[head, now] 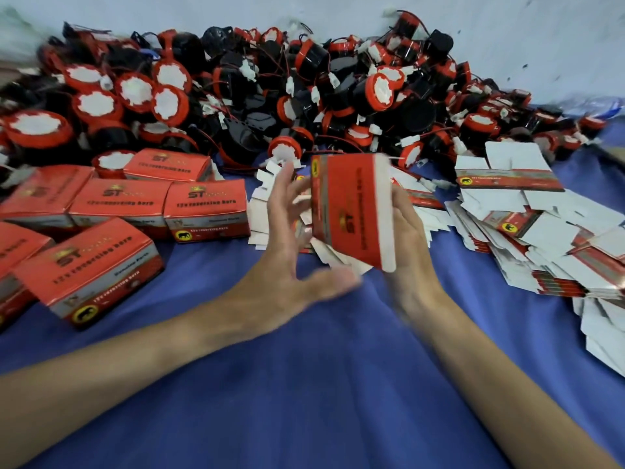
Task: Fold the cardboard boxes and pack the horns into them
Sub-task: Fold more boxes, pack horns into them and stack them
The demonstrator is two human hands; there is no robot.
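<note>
Head view: box in right hand; left hand spread beside.

Even soft light, motion blur, wide-angle bending at edges

Single view, taken from a wide-angle camera worn on the person's head, facing forward and steeply down onto a blue-covered surface. Both forearms enter from the near edge, and the left hand and right hand sit close to the lens at mid-frame. The heap of horns spans the far side against a pale wall. Folded boxes occupy the left, flat cardboard blanks the right. Wide-angle distortion bends the edges; no second view exists to overlap.
</note>
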